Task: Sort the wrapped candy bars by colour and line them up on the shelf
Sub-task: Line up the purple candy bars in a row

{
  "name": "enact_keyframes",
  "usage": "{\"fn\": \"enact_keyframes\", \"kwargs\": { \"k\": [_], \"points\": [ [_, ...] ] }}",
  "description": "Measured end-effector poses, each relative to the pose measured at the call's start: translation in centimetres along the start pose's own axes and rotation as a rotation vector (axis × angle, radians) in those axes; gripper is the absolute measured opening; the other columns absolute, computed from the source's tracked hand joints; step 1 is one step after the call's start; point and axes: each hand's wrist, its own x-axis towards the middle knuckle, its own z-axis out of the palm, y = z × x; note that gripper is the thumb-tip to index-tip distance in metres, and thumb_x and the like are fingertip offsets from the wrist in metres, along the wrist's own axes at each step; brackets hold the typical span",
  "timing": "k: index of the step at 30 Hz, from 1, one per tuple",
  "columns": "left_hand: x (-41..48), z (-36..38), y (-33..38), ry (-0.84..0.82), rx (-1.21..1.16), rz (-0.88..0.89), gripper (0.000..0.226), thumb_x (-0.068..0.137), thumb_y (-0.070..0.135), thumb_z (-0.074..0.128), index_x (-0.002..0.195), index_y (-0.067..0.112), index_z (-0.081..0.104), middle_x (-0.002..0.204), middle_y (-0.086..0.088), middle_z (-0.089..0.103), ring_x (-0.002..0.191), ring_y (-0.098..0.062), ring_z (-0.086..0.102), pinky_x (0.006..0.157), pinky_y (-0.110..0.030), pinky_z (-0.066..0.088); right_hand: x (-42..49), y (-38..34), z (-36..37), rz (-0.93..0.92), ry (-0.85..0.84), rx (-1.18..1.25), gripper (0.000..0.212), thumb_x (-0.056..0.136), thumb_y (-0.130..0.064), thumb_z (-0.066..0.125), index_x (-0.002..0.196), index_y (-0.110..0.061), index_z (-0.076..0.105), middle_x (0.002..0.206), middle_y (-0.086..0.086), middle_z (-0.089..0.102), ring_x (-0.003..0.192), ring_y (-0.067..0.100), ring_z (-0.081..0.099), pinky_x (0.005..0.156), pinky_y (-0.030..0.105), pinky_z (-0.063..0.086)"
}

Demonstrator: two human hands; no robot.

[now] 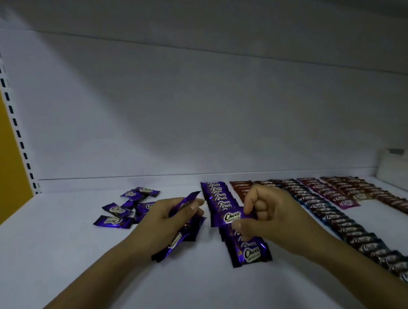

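Note:
My left hand (165,223) grips a bunch of purple candy bars (180,240) just above the white shelf (61,273). My right hand (268,218) pinches one purple bar (228,217) between thumb and forefinger, over the overlapping purple row (219,194) that runs from the back of the shelf toward me and ends at the nearest bar (251,253). A loose pile of purple bars (127,209) lies to the left, beyond my left hand.
Right of the purple row lie a short red-brown row (241,188), a long teal-edged row (343,229), a pink row (331,193) and a dark red row (382,197). A white box (404,171) stands at the back right. A slotted upright (9,107) borders the left side.

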Motion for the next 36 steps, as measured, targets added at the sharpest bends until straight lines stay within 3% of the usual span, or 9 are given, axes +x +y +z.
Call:
{"fn": "enact_keyframes", "kwargs": {
  "k": [2,4,10,17,21,23,26,31,36],
  "points": [
    [-0.1,0.2,0.0,-0.005,-0.003,-0.007,0.025,0.089,0.035,0.054,0.096,0.021,0.074,0.099,0.014,0.074,0.096,-0.002,0.067,0.081,-0.012,0.051,-0.7,0.2,0.1,-0.06,0.019,-0.078,0.028,0.076,-0.013,0.078,0.072,-0.021,0.051,0.045,-0.013,0.045,0.041,0.001,0.044,0.051,0.046,0.053],
    [-0.2,0.3,0.1,-0.008,-0.01,-0.015,0.023,0.09,0.033,0.054,0.098,0.022,0.072,0.097,0.009,0.075,0.095,-0.005,0.068,0.078,-0.01,0.051,-1.4,0.2,0.1,-0.115,0.027,-0.112,0.029,0.077,-0.012,0.077,0.076,-0.028,0.053,0.052,-0.014,0.05,0.045,0.001,0.044,0.048,0.034,0.049],
    [-0.4,0.5,0.0,-0.028,0.049,-0.032,0.02,0.092,0.032,0.053,0.097,0.026,0.072,0.1,0.014,0.073,0.095,0.007,0.065,0.075,-0.001,0.044,-4.2,1.3,-0.9,-0.072,-0.006,-0.156,0.028,0.077,-0.008,0.076,0.094,-0.028,0.066,0.094,-0.013,0.071,0.085,0.003,0.068,0.073,0.019,0.054],
    [-0.5,0.5,0.0,-0.045,0.092,-0.023,0.031,0.083,0.048,0.053,0.104,0.031,0.07,0.096,0.018,0.073,0.094,0.007,0.064,0.079,-0.005,0.045,-7.6,3.0,-1.4,-0.06,-0.166,-0.22,0.029,0.08,0.004,0.068,0.093,-0.021,0.073,0.108,0.0,0.065,0.108,0.011,0.058,0.09,0.031,0.052],
    [-0.6,0.5,0.0,-0.054,0.122,-0.035,0.038,0.072,0.058,0.051,0.101,0.039,0.068,0.096,0.022,0.072,0.093,0.01,0.063,0.079,-0.006,0.043,-7.9,3.2,-1.6,-0.056,-0.177,-0.235,0.015,0.083,-0.016,0.068,0.096,-0.01,0.074,0.108,0.003,0.062,0.105,0.009,0.056,0.086,0.021,0.05],
    [-0.5,0.5,-0.1,-0.058,0.124,-0.036,0.038,0.072,0.057,0.051,0.101,0.039,0.068,0.096,0.022,0.072,0.094,0.012,0.063,0.075,-0.001,0.042,-7.6,3.1,-1.4,-0.047,-0.128,-0.336,0.03,0.079,-0.041,0.07,0.098,-0.018,0.073,0.101,-0.007,0.063,0.092,0.001,0.056,0.075,0.012,0.043],
    [-0.4,0.6,-0.2,-0.06,0.113,-0.035,0.037,0.073,0.055,0.052,0.101,0.036,0.068,0.096,0.022,0.072,0.094,0.012,0.062,0.072,0.003,0.04,-7.1,3.0,-1.0,0.061,-0.096,-0.451,0.05,0.065,-0.07,0.051,0.09,-0.032,0.073,0.088,-0.017,0.06,0.083,-0.001,0.053,0.073,0.017,0.038],
    [-0.4,0.5,-0.2,-0.072,0.124,-0.019,0.037,0.073,0.055,0.051,0.102,0.038,0.068,0.096,0.022,0.072,0.094,0.012,0.062,0.073,0.003,0.04,-6.4,2.6,0.0,0.072,0.01,-0.513,0.044,0.063,-0.075,0.044,0.073,-0.036,0.06,0.074,-0.016,0.055,0.078,-0.004,0.05,0.069,0.013,0.029],
    [-0.5,0.5,-0.2,-0.072,0.104,-0.013,0.04,0.073,0.054,0.051,0.103,0.035,0.069,0.095,0.023,0.072,0.091,0.013,0.062,0.071,0.003,0.04,-5.6,1.9,2.6,0.028,-0.02,-0.682,0.06,0.065,-0.079,0.041,0.091,-0.031,0.066,0.077,-0.022,0.047,0.081,-0.006,0.042,0.076,0.003,0.021]
  ]
}}
